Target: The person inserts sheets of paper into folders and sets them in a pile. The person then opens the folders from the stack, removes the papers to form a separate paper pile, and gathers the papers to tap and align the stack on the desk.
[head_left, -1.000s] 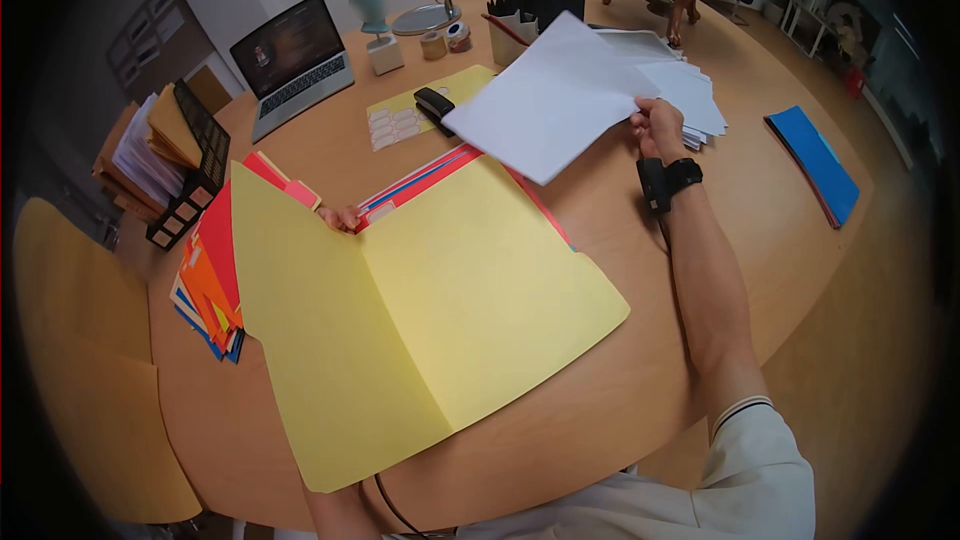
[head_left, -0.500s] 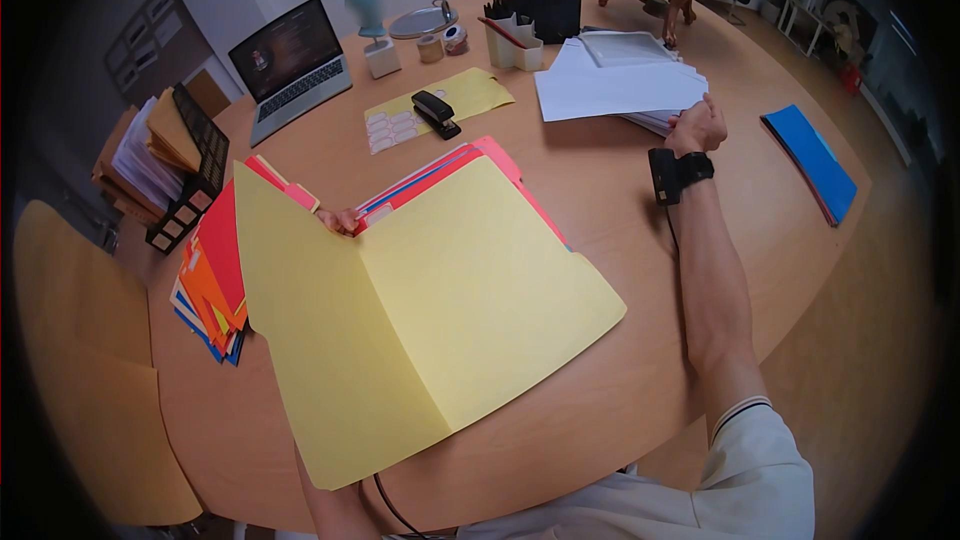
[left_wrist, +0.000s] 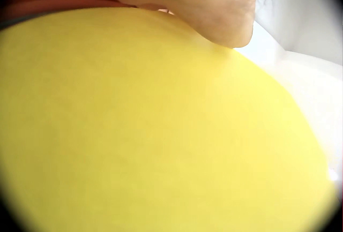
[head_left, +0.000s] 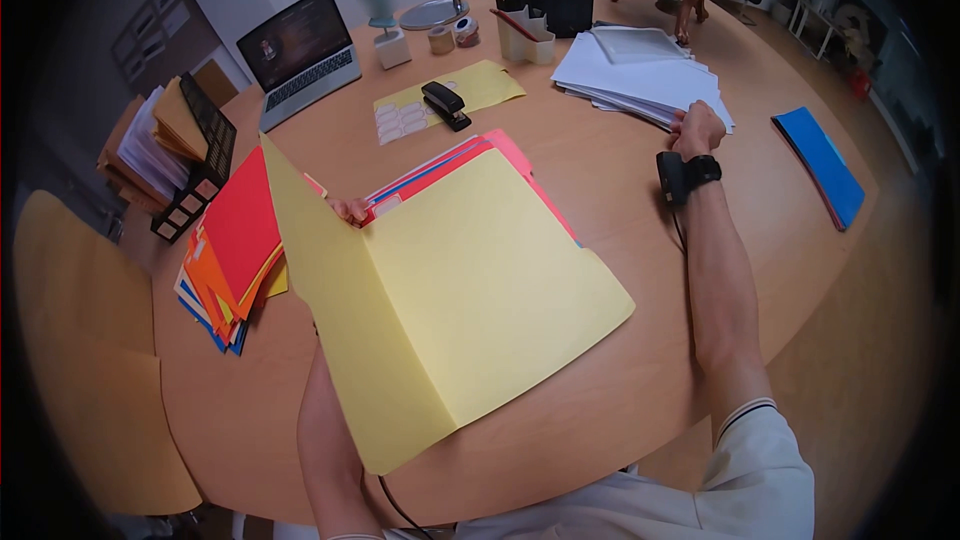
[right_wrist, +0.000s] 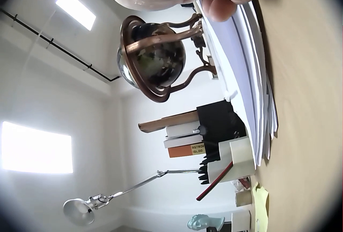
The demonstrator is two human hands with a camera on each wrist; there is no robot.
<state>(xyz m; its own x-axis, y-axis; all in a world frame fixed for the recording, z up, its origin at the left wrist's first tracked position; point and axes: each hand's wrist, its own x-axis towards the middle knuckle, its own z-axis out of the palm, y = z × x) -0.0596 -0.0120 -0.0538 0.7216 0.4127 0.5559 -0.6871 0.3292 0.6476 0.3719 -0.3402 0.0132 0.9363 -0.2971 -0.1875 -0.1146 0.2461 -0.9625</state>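
Observation:
An open yellow file folder [head_left: 490, 290] lies on top of red and blue folders [head_left: 500, 145], its left cover raised at a steep angle. My left hand [head_left: 350, 210] holds the folder at the top near the fold; the cover hides most of this hand and its wrist. In the left wrist view the outside of the cover fills the picture below the hand [left_wrist: 198, 1]. At the stack of white paper [head_left: 630, 75], my right hand [head_left: 700, 128] grips the near right corner of a sheet. Its curled fingertips [right_wrist: 222, 9] show at the sheet's edge in the right wrist view.
A black stapler [head_left: 446, 105] rests on a yellow sheet with labels [head_left: 400, 120]. Red and orange folders [head_left: 235, 240] are piled left, near a file rack [head_left: 195, 195] and laptop [head_left: 310, 55]. Blue folders [head_left: 820, 168] lie right. A pen holder [head_left: 525, 35] stands behind.
My right hand has carried the white sheet from above the folder rightward onto the paper stack. The yellow cover has swung up toward the fold, uncovering more of the red folders and my left forearm.

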